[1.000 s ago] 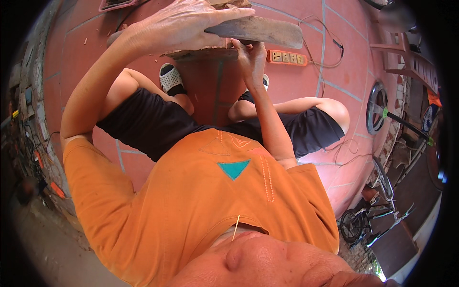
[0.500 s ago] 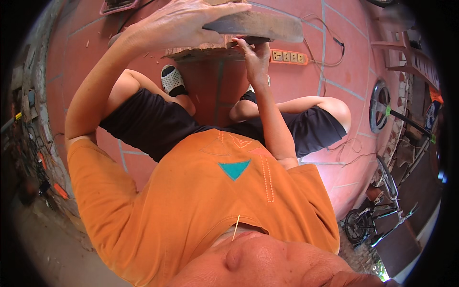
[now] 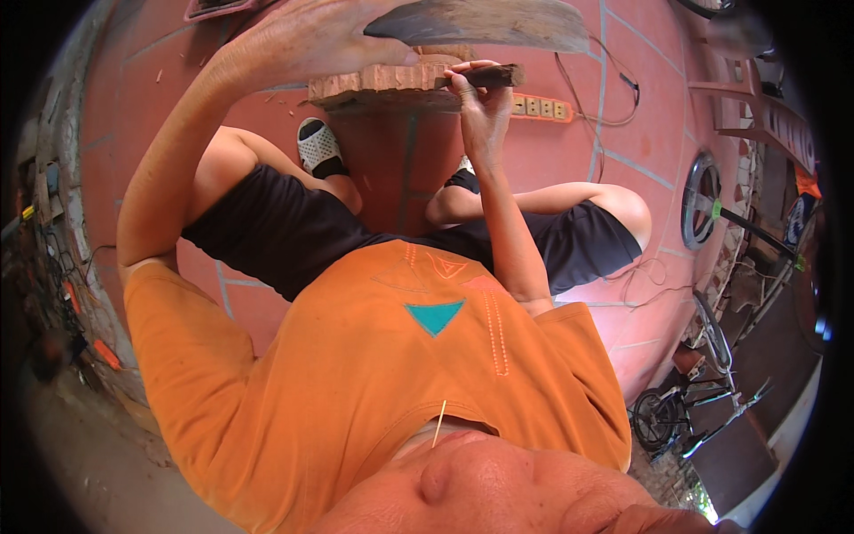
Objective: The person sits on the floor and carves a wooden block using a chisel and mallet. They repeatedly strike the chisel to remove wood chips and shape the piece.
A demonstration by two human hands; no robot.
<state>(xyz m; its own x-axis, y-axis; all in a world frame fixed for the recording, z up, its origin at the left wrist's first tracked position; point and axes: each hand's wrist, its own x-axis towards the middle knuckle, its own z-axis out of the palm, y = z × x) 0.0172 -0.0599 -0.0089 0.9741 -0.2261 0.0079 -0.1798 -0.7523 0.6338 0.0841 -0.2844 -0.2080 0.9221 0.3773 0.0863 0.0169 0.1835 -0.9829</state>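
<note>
My left hand [image 3: 311, 40] reaches over from the left and is closed on a long, curved grey-brown piece [image 3: 498, 24] that looks like wood or a worn blade; its kind is unclear. The piece extends rightward past my right hand. My right hand [image 3: 485, 111] is closed, with fingers and thumb pinching a short, dark, stick-like piece [image 3: 494, 76] with a rough brown end. Beneath both hands stands a thick wooden block [image 3: 369, 84] with a rough, notched edge. My left hand hides part of the block.
An orange power strip [image 3: 541, 109] lies on red floor tiles right of the block, its cord [image 3: 583, 76] trailing beyond. My bent legs and a white perforated shoe [image 3: 318, 147] are close by. A plastic chair [image 3: 756, 98], a wheel-like ring [image 3: 703, 200] and a bicycle [image 3: 685, 405] stand at right.
The long curved piece has shifted up and to the right with my left hand. My right hand has moved slightly right, and more of the dark piece and block shows.
</note>
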